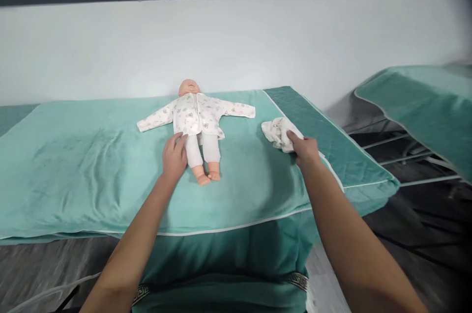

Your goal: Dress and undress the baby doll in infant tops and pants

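Note:
A baby doll (197, 121) lies on its back on a teal-covered bed (73, 165), head toward the wall. It wears a white printed shirt with sleeves spread and white trousers. My left hand (174, 156) rests beside the doll's hip, fingertips touching the hem of the shirt, fingers together and slightly bent. My right hand (305, 150) is closed on a crumpled white cloth (278, 131) lying to the right of the doll.
A darker teal blanket (332, 141) covers the bed's right end. A second teal-covered bed (424, 106) stands at the far right, across a gap with a dark floor. A white wall runs behind the bed.

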The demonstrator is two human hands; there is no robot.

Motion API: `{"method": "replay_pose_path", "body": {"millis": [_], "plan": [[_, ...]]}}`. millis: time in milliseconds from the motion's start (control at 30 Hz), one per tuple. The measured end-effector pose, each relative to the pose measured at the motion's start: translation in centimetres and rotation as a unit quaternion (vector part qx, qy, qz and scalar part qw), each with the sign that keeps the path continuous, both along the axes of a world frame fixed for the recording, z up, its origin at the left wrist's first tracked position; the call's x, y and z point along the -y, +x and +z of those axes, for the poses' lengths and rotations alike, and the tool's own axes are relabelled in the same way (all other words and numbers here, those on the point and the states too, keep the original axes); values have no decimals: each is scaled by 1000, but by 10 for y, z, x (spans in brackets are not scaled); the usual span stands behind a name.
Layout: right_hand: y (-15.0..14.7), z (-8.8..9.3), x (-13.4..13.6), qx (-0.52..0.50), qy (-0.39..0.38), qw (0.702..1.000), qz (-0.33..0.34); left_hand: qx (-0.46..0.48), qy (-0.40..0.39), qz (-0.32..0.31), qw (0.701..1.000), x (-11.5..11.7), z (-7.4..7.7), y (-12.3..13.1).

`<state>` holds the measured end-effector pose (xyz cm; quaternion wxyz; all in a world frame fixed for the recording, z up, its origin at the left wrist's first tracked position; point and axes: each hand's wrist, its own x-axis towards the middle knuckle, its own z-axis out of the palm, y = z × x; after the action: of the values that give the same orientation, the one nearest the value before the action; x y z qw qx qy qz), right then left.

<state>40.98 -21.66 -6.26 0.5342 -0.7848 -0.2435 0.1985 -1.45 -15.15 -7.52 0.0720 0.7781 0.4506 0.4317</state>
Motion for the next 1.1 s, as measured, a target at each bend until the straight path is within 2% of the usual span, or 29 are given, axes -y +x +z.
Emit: {"method": "replay_pose_path", "body": {"millis": [100, 233, 300, 367, 467, 567, 633, 700, 833, 933, 1033, 1100], "plan": [[-20, 21, -11, -65, -4, 996, 57, -23, -5, -45, 999, 14, 10, 8], [-74, 51, -23, -86, 28, 979, 183, -30, -66, -91, 993, 28, 34, 20], [-108, 70, -25, -58, 69, 943, 319, 13, -102, -112, 988, 32, 52, 24], [-140, 94, -24, 42, 82, 894, 439, 66, -124, -144, 980, 35, 72, 27], [-180, 139, -14, 176, 108, 843, 496, 136, -154, -197, 959, 39, 106, 28], [-205, 185, -3, 165, 142, 800, 559, 165, -184, -215, 945, 43, 142, 28], [-213, 209, -1, 136, 157, 792, 575, 186, -202, -192, 942, 44, 163, 27], [-216, 225, -4, 128, 178, 794, 567, 224, -211, -172, 936, 43, 179, 25], [-207, 241, -19, 166, 202, 792, 551, 292, -199, -172, 920, 43, 198, 15], [-202, 253, -19, 164, 203, 799, 543, 307, -142, -168, 926, 45, 210, 5], [-204, 271, -2, 165, 207, 809, 525, 306, -65, -173, 934, 49, 229, -3], [-207, 282, 11, 185, 225, 802, 522, 314, -27, -193, 929, 50, 245, -6]]}}
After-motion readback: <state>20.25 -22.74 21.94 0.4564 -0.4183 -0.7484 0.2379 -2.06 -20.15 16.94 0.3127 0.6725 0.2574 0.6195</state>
